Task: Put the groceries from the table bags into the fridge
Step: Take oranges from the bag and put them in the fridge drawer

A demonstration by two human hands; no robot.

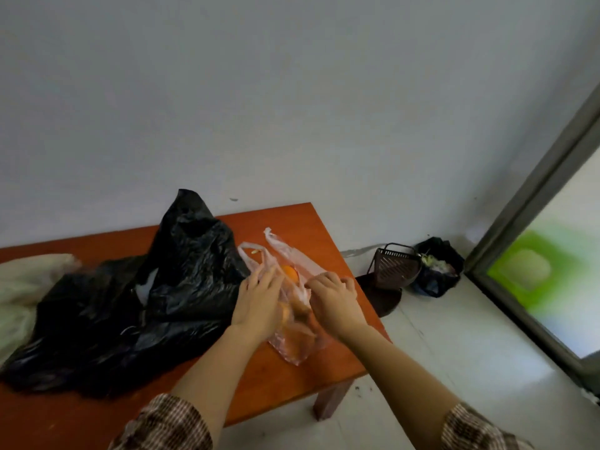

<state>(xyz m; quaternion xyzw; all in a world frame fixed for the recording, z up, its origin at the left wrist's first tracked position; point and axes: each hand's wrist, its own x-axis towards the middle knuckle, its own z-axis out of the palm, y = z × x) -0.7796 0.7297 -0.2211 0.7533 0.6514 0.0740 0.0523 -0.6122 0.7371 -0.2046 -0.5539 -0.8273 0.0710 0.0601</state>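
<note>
Orange table (302, 219) against grey wall (292, 92), at lower centre our left hand (259, 303) and right hand (334, 300) both pinch the clear bag (293, 344) holding oranges (290, 273), black bag (162, 287) just left.

Left hand (258, 303) and right hand (336, 302) bare, both over right end of table (292, 219). Forearms uncovered up to near elbows. Left sleeve (162, 423), at table's near edge: brown-and-cream woven check, small dense pattern, cuff bunched. Right sleeve (477, 430), off table's right side, beyond its corner leg: same checked fabric, darker brown blocks on pale ground.
</note>
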